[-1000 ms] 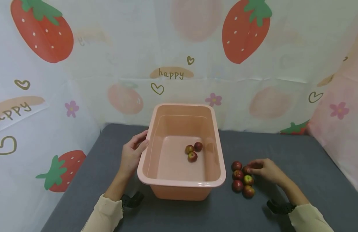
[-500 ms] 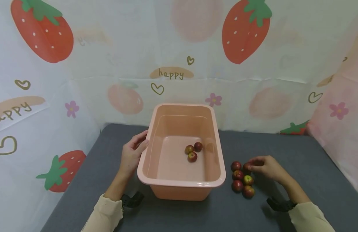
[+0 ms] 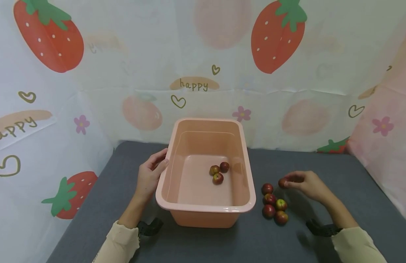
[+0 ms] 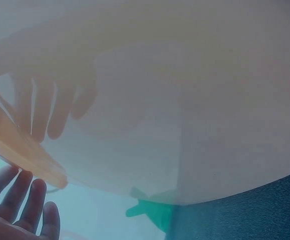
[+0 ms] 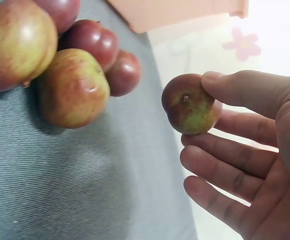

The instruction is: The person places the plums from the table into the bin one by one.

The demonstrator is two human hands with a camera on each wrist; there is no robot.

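Note:
A peach-pink plastic basin (image 3: 205,208) stands in the middle of the table, three small plums (image 3: 217,178) lying on its floor. My left hand (image 3: 150,177) holds the basin's left rim, thumb at the edge and fingers along the outside; in the left wrist view the basin's glossy wall (image 4: 225,125) mirrors the hand. To the right, my right hand (image 3: 306,186) pinches a red-green plum (image 5: 190,112) between thumb and fingers. It is raised above the table, beyond a group of several plums (image 3: 269,199) on the cloth.
Dark grey cloth (image 3: 337,175) covers the table. A pale curtain (image 3: 222,47) printed with strawberries and hearts rises behind and at both sides. Black camera straps circle both wrists, below beige sleeves (image 3: 119,239).
My right hand has lifted the plum from the back right of the group, moving up and slightly right. The left hand and basin have stayed in place.

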